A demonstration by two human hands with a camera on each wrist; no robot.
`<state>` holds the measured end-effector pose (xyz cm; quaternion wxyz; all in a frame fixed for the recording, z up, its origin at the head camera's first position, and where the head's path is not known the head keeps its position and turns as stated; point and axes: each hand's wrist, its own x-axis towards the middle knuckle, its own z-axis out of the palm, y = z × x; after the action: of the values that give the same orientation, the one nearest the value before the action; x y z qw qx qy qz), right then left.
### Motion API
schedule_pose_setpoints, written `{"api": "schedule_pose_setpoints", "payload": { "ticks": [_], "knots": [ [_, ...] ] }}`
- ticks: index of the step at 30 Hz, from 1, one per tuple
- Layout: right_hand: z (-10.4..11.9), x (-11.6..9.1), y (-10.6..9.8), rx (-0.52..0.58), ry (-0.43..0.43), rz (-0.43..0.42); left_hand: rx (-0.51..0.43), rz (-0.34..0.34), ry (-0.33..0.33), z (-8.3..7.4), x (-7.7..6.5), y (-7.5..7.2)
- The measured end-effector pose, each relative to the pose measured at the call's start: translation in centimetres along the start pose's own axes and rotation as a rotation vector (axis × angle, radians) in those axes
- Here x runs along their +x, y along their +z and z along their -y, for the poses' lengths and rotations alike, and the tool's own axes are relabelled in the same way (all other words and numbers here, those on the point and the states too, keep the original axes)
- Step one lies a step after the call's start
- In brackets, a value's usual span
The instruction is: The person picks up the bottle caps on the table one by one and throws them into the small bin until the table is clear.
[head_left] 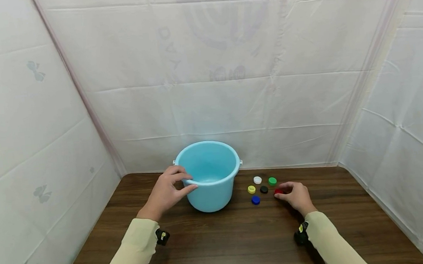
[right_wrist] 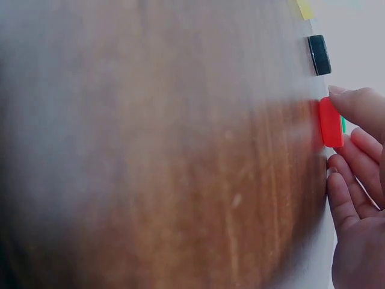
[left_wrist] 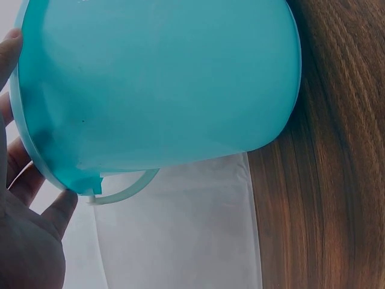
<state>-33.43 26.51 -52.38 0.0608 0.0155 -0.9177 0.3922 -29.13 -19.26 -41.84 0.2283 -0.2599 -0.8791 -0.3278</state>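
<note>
A light blue plastic bucket (head_left: 211,195) stands upright on the table. My left hand (head_left: 169,192) holds its near-left rim, thumb outside and fingers over the edge; in the left wrist view the bucket's side (left_wrist: 174,78) fills much of the picture. Farther right, my right hand (head_left: 296,196) pinches a red bottle cap (head_left: 278,191) at the table top. The right wrist view shows the thumb against one side of this red cap (right_wrist: 331,122) and fingers at the other. Close by lie a black cap (head_left: 264,189), a green cap (head_left: 272,181) and a blue cap (head_left: 255,200).
A white cap (head_left: 257,180) and a yellow cap (head_left: 252,189) lie between the bucket and the other caps. The dark wooden table (head_left: 214,245) ends at a pale hanging sheet (head_left: 291,141) behind, with more sheeting at both sides. The bucket's pale handle (left_wrist: 129,189) hangs beside it.
</note>
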Motion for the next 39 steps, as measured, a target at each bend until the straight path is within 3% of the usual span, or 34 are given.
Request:
{"api": "schedule_pose_setpoints", "payload": {
  "ticks": [39],
  "knots": [
    [0.55, 0.05, 0.19, -0.049, 0.032, 0.029, 0.005, 0.001, -0.003, -0.05, -0.03, -0.02]
  ]
}}
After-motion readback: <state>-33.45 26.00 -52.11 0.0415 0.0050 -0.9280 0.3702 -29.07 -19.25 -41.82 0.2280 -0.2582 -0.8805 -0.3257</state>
